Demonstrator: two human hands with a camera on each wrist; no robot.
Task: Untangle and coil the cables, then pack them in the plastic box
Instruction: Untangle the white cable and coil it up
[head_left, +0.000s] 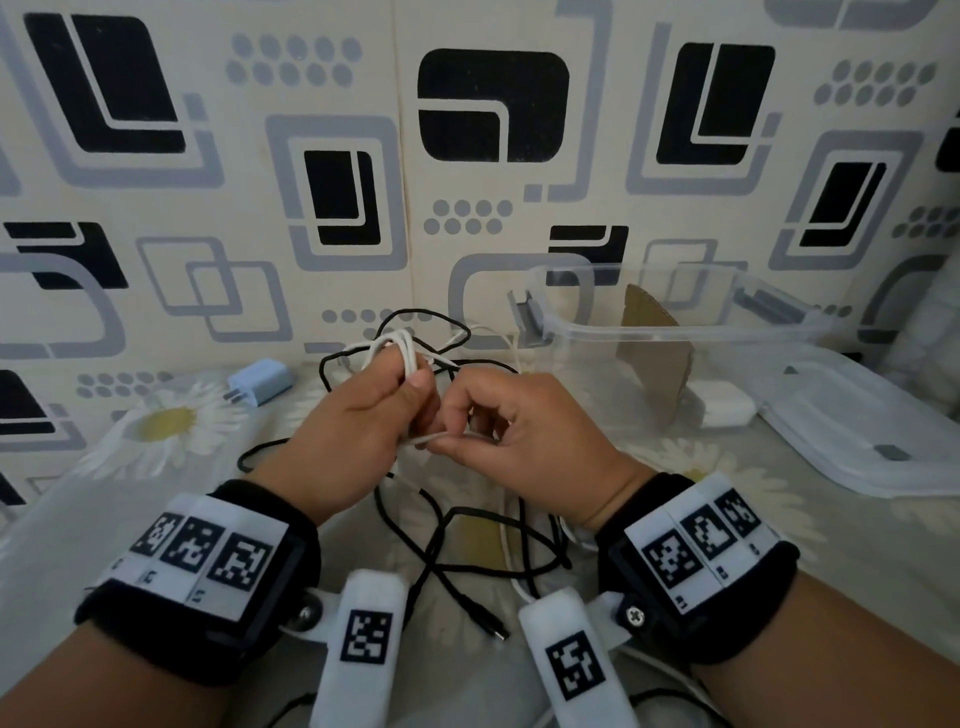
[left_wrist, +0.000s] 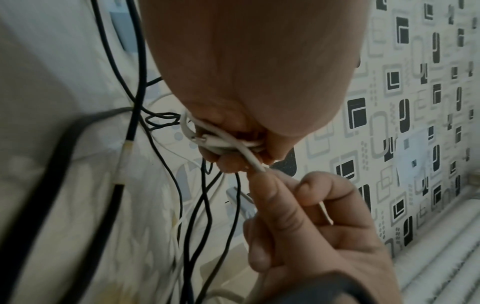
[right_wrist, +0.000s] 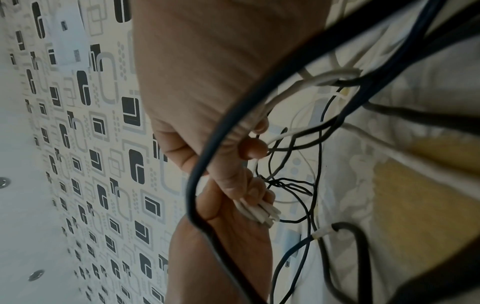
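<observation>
The coiling step is judged to be in hand, with packing not yet begun: the plastic box is seen standing open at the far right of the flowered surface, with only a piece of cardboard inside; no cable can be seen in it. Its lid is laid beside it. A black cable is spread in loose, crossing loops over the surface beneath both wrists and is still unsorted. The left hand is closed round a small bundle of white cable, several turns being held together by curled fingers and thumb. The right hand is pinched narrowly on the free run of that same cable, just beside the left. The next move is judged to call for another turn to be laid on the bundle while black strands are kept out. A pale blue charger lies apart at the left.
</observation>
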